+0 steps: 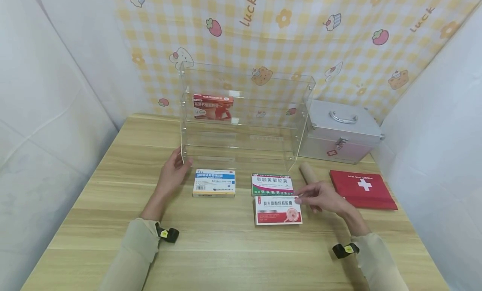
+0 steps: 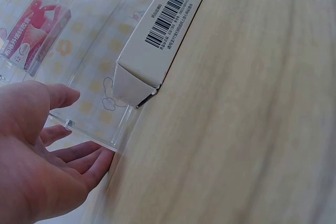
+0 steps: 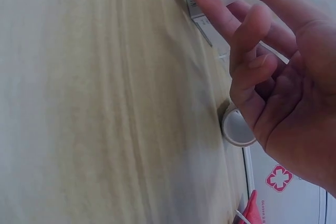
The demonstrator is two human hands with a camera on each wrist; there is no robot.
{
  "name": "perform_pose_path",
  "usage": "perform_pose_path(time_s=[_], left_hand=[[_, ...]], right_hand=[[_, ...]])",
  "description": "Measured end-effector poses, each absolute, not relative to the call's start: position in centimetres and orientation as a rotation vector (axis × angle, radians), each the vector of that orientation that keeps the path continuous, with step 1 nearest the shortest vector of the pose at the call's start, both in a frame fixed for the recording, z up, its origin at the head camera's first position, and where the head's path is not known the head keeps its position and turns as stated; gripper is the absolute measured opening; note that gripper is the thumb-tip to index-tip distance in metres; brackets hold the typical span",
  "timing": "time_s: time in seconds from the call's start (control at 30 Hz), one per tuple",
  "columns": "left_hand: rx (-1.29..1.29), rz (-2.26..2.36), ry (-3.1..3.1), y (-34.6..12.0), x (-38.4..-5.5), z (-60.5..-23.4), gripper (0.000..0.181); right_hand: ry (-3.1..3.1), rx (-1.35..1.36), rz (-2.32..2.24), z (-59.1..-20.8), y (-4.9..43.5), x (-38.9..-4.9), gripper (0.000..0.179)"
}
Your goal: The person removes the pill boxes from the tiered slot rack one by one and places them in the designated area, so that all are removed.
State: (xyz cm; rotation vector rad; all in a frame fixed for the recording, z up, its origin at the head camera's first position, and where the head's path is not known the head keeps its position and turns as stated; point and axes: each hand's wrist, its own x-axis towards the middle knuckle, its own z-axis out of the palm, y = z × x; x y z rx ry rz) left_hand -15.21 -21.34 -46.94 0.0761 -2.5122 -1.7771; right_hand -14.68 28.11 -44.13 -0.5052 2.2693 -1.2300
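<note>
In the head view my left hand (image 1: 173,167) is at the lower left corner of a clear acrylic display shelf (image 1: 241,153), thumb in front and fingers round the outside of the side panel. My right hand (image 1: 324,197) pinches a white and red medicine box (image 1: 278,210) by its upper right corner. This box's far edge borders a green and white medicine box (image 1: 272,184). Between the left hand and that box lies a blue and white medicine box (image 1: 214,183). A red medicine box (image 1: 213,107) stands on an upper tier of the shelf, at the left.
Behind the right hand lies a pale cylindrical roll (image 1: 308,173). A red first-aid pouch (image 1: 363,190) is at the right, with a silver metal case (image 1: 342,130) behind it. A checked curtain (image 1: 233,44) hangs behind the wooden table (image 1: 211,253).
</note>
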Motion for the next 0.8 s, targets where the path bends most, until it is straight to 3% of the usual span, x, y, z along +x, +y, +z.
perform_pose_path(time_s=[0.33,0.8], left_hand=[[0.070,-1.770,-2.519,-21.33,-15.12,-46.87,0.066],[0.064,-1.767,-2.492,-21.25,-15.10,-46.87,0.066]], right_hand=[[2.234,-0.581,-1.204,-44.66,27.83,-14.54,0.027],[2.271,-0.488,-1.162,-45.18,27.95,-14.36,0.028]])
